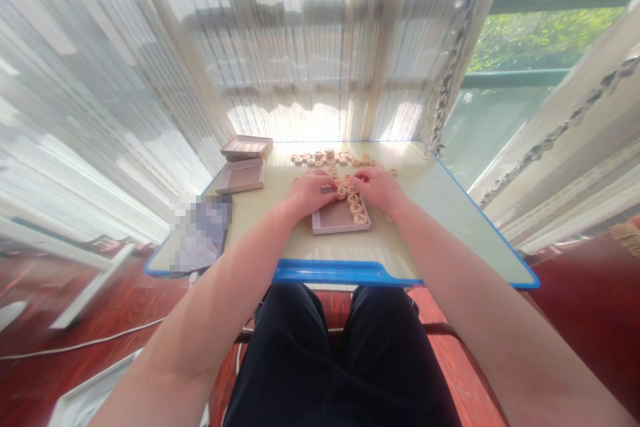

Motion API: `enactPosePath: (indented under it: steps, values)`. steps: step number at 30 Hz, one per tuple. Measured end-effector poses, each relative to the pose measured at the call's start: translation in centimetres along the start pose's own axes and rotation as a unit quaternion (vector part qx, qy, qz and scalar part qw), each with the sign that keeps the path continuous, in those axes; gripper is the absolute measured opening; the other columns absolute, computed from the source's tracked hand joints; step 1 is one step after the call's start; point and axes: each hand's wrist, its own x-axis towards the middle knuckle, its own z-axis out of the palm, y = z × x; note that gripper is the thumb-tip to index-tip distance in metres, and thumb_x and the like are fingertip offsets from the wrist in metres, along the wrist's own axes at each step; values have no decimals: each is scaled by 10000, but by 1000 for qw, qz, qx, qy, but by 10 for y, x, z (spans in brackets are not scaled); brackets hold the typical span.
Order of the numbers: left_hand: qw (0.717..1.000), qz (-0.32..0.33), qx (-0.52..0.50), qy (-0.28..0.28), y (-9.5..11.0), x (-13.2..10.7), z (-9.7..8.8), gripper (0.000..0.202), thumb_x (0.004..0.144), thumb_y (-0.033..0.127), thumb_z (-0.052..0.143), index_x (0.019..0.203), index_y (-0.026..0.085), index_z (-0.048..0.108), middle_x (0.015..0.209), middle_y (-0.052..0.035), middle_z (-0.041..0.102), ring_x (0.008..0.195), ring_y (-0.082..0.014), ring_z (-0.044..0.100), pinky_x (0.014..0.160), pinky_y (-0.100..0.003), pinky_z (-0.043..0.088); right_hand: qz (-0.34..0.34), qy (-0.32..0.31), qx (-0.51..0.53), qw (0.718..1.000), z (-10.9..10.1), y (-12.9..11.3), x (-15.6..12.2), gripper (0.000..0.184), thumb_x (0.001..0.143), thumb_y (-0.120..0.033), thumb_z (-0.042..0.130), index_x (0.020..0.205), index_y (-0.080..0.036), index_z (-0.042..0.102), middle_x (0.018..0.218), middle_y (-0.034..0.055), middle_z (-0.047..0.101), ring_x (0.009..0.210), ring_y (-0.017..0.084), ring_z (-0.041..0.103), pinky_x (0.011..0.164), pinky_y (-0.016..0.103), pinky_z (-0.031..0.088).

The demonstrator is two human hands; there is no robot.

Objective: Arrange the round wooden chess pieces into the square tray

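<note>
A shallow open box (pixel 335 217) lies on the table before me. Along its right side runs a row of round wooden xiangqi pieces (pixel 355 208) with dark characters. My left hand (pixel 315 191) reaches over the box's far left part, thumb and fingers closed on a xiangqi piece (pixel 341 193). At the far right corner, my right hand (pixel 379 188) has its fingers bent together at a piece with red marking (pixel 349 179), partly hidden by the fingertips. The box's far edge is mostly covered by hands and pieces.
More loose xiangqi pieces (pixel 327 157) lie spread at the back of the table (pixel 450 227). Two shallow box parts (pixel 241 175) rest at the back left. A blurred-out tablet-like device (pixel 203 235) lies at the left edge. A blue tray (pixel 330 271) lines the front edge.
</note>
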Motion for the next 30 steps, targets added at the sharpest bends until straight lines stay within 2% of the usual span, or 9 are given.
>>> enactPosePath:
  steps: [9,17,27,30]
  values:
    - [1000,3,-16,1,2,-1,0,253,725,425,648,834,208,718,946,-52,638,923,-206,592,870,-347,491,9,-10,-5,1000,0,1,0,246,823,-349,513,809,-185,697,807,42,697,764,173,604,720,286,435]
    - [1000,-3,-1,-4,5,0,-3,248,729,410,641,847,207,721,932,-55,644,915,-208,593,873,-344,485,13,-37,5,999,-3,2,2,135,705,-279,628,770,-205,720,851,30,676,827,175,587,793,284,444]
    - [1000,-6,4,-3,5,-1,-2,251,731,411,633,859,214,722,921,-46,647,915,-207,584,864,-331,486,-4,-45,55,997,-2,5,2,184,735,-182,569,803,-210,737,944,37,645,916,172,573,877,299,428]
    - [1000,-9,-1,-2,5,-1,-2,242,730,404,634,851,215,722,930,-48,646,926,-213,583,867,-339,487,7,-35,61,998,-3,6,2,194,736,-198,567,833,-205,735,948,38,634,854,159,575,843,293,440]
